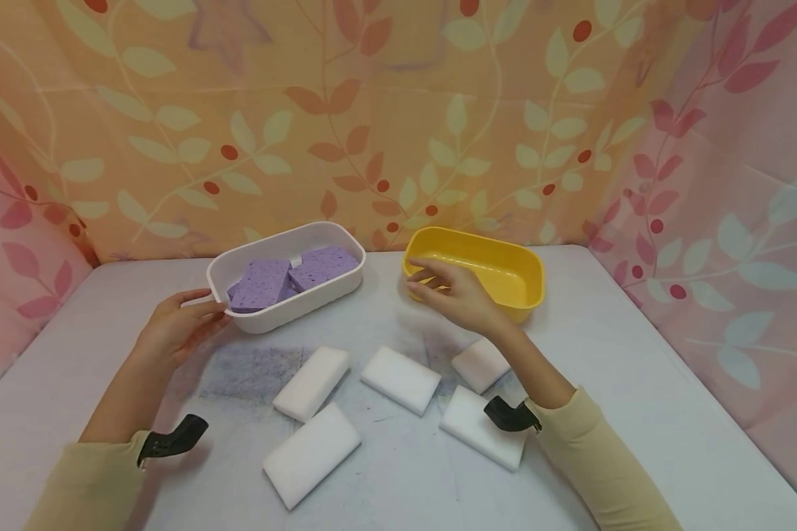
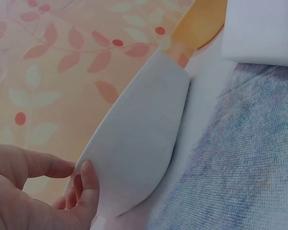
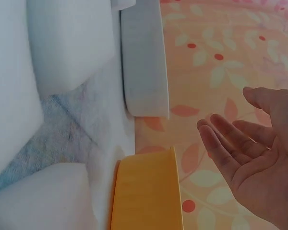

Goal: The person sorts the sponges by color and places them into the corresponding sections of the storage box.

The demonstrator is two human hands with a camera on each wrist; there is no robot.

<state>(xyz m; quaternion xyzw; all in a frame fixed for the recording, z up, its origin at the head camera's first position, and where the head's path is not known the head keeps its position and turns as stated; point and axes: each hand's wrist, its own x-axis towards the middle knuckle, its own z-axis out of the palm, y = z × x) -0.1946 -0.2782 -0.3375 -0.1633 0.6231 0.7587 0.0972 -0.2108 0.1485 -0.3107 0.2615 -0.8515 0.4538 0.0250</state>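
Note:
A white plastic tub (image 1: 288, 313) holding purple sponges (image 1: 261, 283) stands at the back left. My left hand (image 1: 176, 324) is at its left end, thumb and fingers pinching the rim, as the left wrist view also shows. A yellow tub (image 1: 528, 295) stands at the back right; the visible part of its inside holds nothing. Above its left end hangs my right hand (image 1: 454, 295), fingers loosely bent and apart, holding nothing. In the right wrist view that hand (image 3: 254, 148) shows a bare palm beside the yellow tub (image 3: 149, 191).
Several white sponge blocks lie on the table in front of the tubs, among them one at left front (image 1: 312, 455), one in the middle (image 1: 401, 379) and one partly under the right forearm (image 1: 481, 428). A patterned curtain (image 1: 398, 147) hangs behind the table (image 1: 637, 383).

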